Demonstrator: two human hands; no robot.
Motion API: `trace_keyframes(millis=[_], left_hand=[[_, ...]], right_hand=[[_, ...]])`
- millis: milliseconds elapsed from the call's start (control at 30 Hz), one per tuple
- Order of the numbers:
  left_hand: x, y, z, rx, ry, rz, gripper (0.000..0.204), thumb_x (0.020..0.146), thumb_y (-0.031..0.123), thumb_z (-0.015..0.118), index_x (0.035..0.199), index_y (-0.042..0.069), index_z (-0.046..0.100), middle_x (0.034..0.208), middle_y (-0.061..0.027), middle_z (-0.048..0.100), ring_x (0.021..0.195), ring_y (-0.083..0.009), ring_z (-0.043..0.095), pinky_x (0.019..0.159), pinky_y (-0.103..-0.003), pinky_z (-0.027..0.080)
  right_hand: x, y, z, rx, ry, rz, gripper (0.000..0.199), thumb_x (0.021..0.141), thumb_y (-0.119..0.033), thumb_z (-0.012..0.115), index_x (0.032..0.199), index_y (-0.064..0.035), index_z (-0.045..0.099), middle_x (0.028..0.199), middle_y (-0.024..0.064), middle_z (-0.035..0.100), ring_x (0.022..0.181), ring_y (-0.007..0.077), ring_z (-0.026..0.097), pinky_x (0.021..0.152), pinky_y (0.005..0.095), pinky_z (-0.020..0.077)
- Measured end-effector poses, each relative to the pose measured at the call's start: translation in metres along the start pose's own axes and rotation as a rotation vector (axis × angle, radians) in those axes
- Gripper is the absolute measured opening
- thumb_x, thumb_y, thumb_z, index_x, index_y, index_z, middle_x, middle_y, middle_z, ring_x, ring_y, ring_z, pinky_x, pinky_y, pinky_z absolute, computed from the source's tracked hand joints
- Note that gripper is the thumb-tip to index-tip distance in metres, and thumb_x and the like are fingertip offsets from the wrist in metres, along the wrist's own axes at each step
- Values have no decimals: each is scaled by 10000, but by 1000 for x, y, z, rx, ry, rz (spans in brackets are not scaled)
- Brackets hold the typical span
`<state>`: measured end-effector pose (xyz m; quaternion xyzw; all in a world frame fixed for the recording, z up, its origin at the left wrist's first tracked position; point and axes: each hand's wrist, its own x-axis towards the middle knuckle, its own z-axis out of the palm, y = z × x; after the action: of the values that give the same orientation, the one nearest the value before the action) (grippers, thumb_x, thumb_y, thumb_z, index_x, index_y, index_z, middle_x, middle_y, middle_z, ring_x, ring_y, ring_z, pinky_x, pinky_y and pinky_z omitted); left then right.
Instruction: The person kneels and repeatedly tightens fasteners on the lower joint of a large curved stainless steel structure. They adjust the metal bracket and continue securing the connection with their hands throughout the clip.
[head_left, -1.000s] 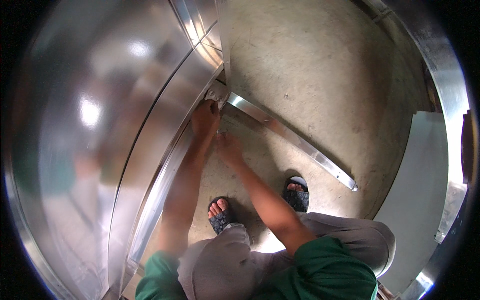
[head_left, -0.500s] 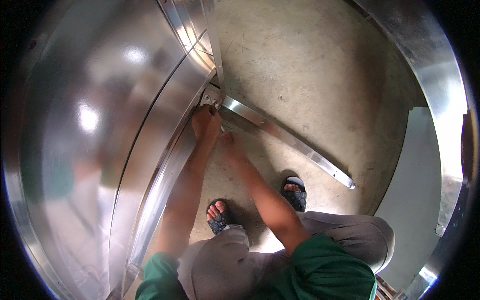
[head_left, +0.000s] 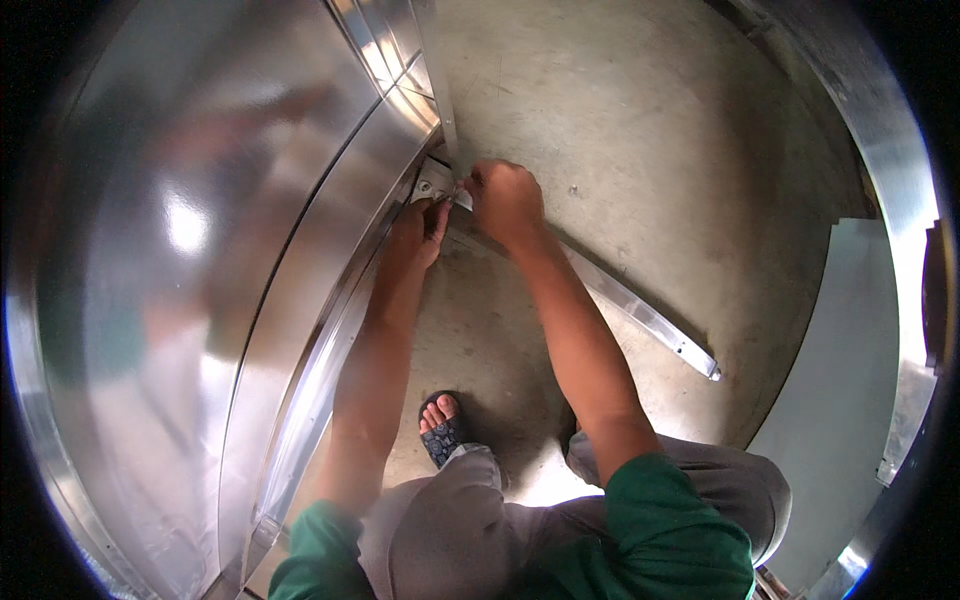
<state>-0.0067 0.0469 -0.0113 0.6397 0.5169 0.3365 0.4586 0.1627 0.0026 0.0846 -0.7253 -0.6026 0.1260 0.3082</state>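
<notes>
A long shiny metal strip (head_left: 640, 312) lies on the concrete floor and runs from the lower right up to the base of a large curved stainless-steel panel (head_left: 200, 260). My right hand (head_left: 503, 198) is closed on the strip's upper end, beside a small metal bracket (head_left: 432, 183) at the panel's foot. My left hand (head_left: 418, 232) rests just below that bracket, fingertips against the panel edge and the strip end. What the left fingers pinch is hidden.
A flat grey sheet (head_left: 845, 400) lies on the floor at the right, next to a curved metal rim (head_left: 890, 170). My sandalled foot (head_left: 440, 425) and bent knees fill the lower middle. Concrete floor (head_left: 620, 110) spreads beyond the hands.
My right hand has moved up from the floor to the strip's upper end and closed on it. The view has shifted closer to the panel's base.
</notes>
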Motion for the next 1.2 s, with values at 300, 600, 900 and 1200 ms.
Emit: trace_keyframes(millis=[300,600,900,1200], left_hand=[[9,9,-4,-939,103,-770,152,966,107,601,918,-30,646,846,-129,681,751,-202,685,648,-280,627],[11,0,-11,-534,-61,-743,185,978,254,570,919,81,598,785,-45,602,706,-173,658,644,-308,586],[8,34,0,-570,-19,-870,221,1040,283,508,924,96,517,791,-38,529,707,-183,597,582,-307,522],[20,7,-14,-538,-29,-643,296,1040,283,496,1153,31,603,930,-92,670,778,-213,665,701,-382,580]], right_hand=[[-30,-10,5,31,3,146,172,957,-163,617,1102,-71,618,1037,203,676,948,413,670,782,505,533],[-17,-8,-7,69,-227,268,139,960,-130,601,1076,-56,586,945,222,691,908,448,666,764,535,514],[-20,-5,-14,-131,-270,162,125,968,-152,591,1034,-51,557,906,228,687,854,454,671,733,564,505],[-35,0,-5,-31,-268,-3,163,945,-197,601,991,-41,607,954,224,678,888,424,665,723,549,513]])
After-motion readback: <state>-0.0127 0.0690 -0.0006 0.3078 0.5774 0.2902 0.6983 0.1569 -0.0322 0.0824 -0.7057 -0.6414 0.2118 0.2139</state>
